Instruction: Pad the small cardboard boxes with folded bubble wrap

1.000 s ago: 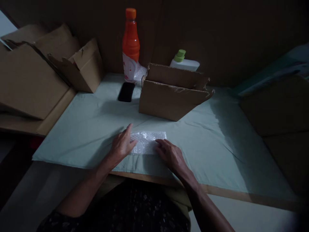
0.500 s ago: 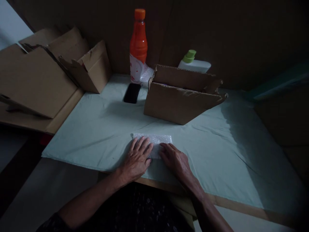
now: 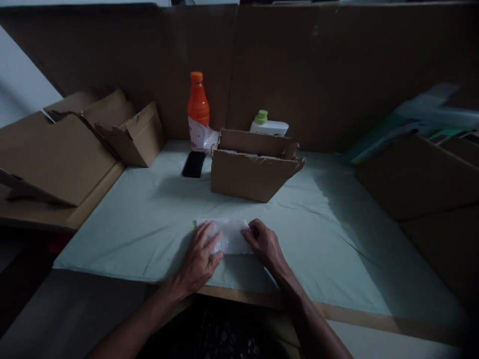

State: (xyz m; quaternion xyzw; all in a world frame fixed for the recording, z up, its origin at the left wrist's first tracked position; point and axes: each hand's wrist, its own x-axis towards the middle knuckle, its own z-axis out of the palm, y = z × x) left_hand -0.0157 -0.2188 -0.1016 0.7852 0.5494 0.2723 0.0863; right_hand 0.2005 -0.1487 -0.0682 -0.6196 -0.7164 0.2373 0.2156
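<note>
A small flat piece of bubble wrap (image 3: 234, 239) lies on the pale green cloth near the table's front edge. My left hand (image 3: 198, 259) rests on its left part, fingers stretched out and a little apart. At the upper right corner of the wrap, my right hand (image 3: 265, 243) has its fingers curled, with thumb and forefinger pinching the edge. Whether anything is inside the wrap I cannot tell.
Behind the wrap stands an open cardboard box (image 3: 247, 174). A black phone (image 3: 193, 164), an orange bottle (image 3: 198, 107) and a white bottle with a green cap (image 3: 269, 127) are farther back. Cardboard boxes (image 3: 56, 154) stand left; another box (image 3: 430, 174) is at right.
The view has tilted up, showing more of the back panel. My right hand has gone from lying on the wrap to pinching its right edge. My left hand stays on the wrap.
</note>
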